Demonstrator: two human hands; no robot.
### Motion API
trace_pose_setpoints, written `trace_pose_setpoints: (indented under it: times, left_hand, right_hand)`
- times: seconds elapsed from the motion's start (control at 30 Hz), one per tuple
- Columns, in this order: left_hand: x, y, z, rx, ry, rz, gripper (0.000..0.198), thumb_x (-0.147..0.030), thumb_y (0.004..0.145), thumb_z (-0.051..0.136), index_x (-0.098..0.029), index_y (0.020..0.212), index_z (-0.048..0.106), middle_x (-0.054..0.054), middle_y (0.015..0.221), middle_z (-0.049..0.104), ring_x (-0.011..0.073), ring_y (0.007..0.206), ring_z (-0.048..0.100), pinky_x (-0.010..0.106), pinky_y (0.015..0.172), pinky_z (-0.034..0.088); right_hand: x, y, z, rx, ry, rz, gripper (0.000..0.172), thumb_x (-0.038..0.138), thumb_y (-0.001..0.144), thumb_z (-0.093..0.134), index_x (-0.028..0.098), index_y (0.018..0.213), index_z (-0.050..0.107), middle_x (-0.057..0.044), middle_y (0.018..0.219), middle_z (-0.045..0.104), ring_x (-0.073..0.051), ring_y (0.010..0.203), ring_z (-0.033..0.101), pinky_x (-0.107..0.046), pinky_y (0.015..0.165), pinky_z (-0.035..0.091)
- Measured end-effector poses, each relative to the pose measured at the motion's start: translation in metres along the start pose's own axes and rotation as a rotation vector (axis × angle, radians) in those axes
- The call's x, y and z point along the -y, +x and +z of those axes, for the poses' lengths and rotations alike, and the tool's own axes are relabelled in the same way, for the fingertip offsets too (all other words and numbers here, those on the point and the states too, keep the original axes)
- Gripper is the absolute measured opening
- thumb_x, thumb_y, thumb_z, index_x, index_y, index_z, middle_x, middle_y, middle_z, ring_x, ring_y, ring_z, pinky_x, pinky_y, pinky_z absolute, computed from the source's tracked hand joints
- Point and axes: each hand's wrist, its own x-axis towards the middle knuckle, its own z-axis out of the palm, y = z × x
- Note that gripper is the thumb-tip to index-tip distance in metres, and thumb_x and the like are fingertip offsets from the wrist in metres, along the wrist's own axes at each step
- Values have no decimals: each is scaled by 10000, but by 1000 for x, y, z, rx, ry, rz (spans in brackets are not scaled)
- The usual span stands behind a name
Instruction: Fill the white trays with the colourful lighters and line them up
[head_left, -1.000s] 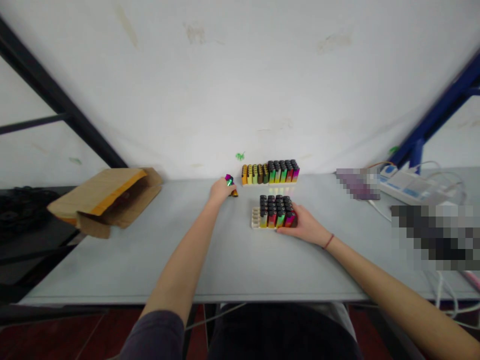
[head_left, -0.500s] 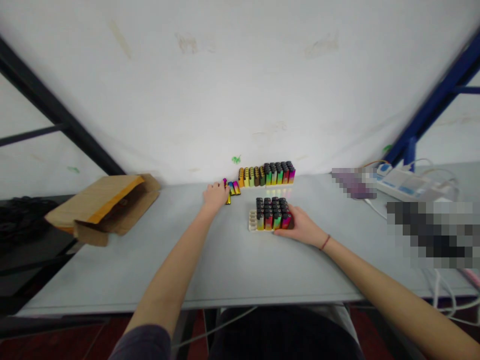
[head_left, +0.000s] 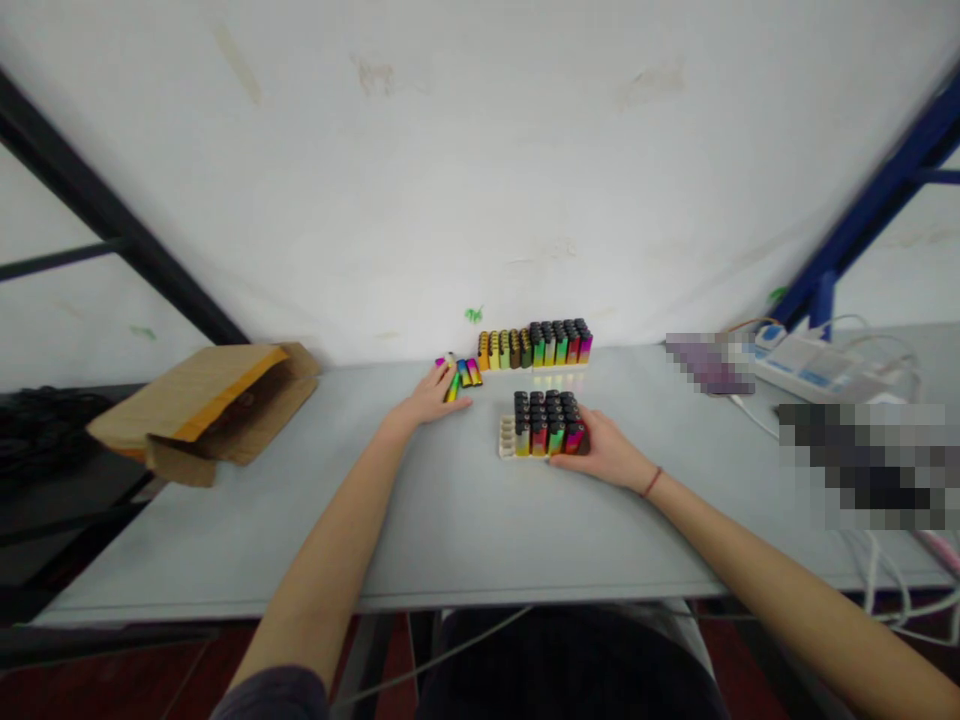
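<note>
A wide bare strip of the desk (head_left: 450, 540) runs along the near edge, giving a low path between the two forearms. Between the left hand (head_left: 433, 398) and the near white tray (head_left: 508, 440) there is an open gap. A narrower lane separates that tray's upright lighters (head_left: 546, 422) from the far lighter rows (head_left: 536, 345), which stand close to the wall (head_left: 480, 200). The right hand (head_left: 606, 450) blocks the tray's right side. Far left, the cardboard box (head_left: 225, 385) obstructs; far right, the power strip (head_left: 806, 370).
</note>
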Motion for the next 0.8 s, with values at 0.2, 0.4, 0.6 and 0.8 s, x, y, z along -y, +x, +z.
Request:
trace_pose_setpoints:
  times: [0.2,0.4,0.6,0.8]
  left_hand:
    - [-10,12,-1,-156,97,-79,795,-610,940,548,-148,1580,450,204,1603,472,362,1464,415,452,1231,305]
    - [-11,21,12,-192,64,-47,727,-578,985,498,-114,1544,480,210,1629,431,326,1510,369,428,1263,257]
    - [7,23,16,-154,23,73,804,-592,915,639,-192,1589,459,162,1673,381,340,1571,286,456,1298,201]
    - [10,46,24,-231,-10,104,597,-496,937,654,-173,1439,644,189,1513,550,355,1443,480,519,1243,347]
  right_hand:
    - [1,-1,-1,9,7,25,787,550,730,851,179,1369,581,-153,1195,744,-378,1075,690,-518,952,549]
    - [6,0,-2,20,6,21,750,532,739,846,186,1352,587,-156,1221,735,-378,1071,682,-528,959,543]
    - [5,0,-2,13,4,18,749,539,731,855,183,1338,598,-149,1191,737,-369,1063,683,-506,945,546]
    - [5,0,-2,19,-13,1,689,528,764,825,166,1305,600,-145,1146,746,-350,1022,684,-493,916,549]
